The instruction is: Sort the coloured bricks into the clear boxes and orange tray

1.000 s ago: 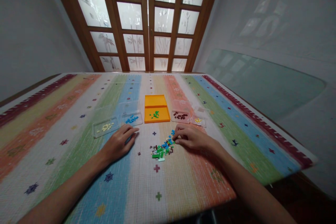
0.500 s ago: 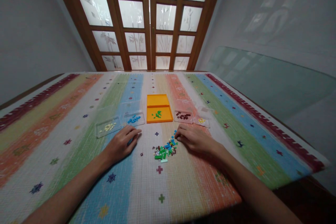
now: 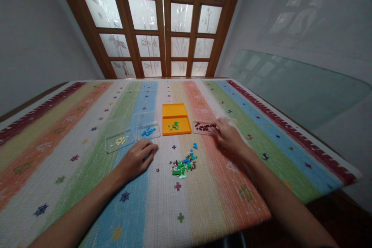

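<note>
My left hand (image 3: 141,158) rests on the striped cloth, loosely curved with thumb and fingers apart and nothing visible in it. It lies left of a mixed pile of small building bricks (image 3: 183,166), green, blue, brown and white. My right hand (image 3: 228,133) hovers at the right edge of the clear box of dark brown bricks (image 3: 203,127), its fingers pinched together. Whatever is between those fingertips is too small to make out. That hand covers most of the clear box at the far right, where yellow bricks were visible earlier.
An orange case (image 3: 176,131), its lid laid back, holds green bricks. To its left stand a clear box (image 3: 159,135) of blue bricks and another clear box (image 3: 112,150) of cream bricks. One small brown brick (image 3: 157,170) lies apart on the tablecloth (image 3: 162,209).
My right hand has moved from the pile's upper edge, forward and right, to the clear boxes. Blue bricks it partly hid are now uncovered. My left hand has hardly moved.
</note>
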